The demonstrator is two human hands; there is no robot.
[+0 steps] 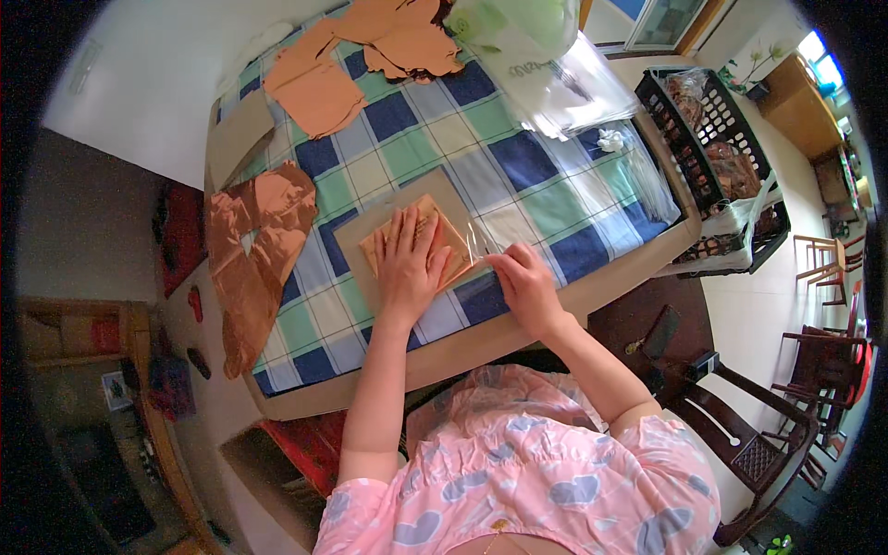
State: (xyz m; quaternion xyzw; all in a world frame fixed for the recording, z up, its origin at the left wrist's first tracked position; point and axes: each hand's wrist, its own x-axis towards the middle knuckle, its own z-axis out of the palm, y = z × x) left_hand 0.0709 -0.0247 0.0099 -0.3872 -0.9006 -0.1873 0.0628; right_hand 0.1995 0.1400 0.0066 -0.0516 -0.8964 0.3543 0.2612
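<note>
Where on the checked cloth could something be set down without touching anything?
A broad bare patch of checked cloth lies between the right hand and the clear plastic sheets. A narrower strip separates the brown foil from the orange packet under the left hand. The far edge is crowded with orange sheets and plastic.

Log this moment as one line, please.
left hand: flat on orange packet | right hand: pinching clear film by packet's edge | below packet: checkered cloth

Flat orange packet [458,257], slightly askew
</note>
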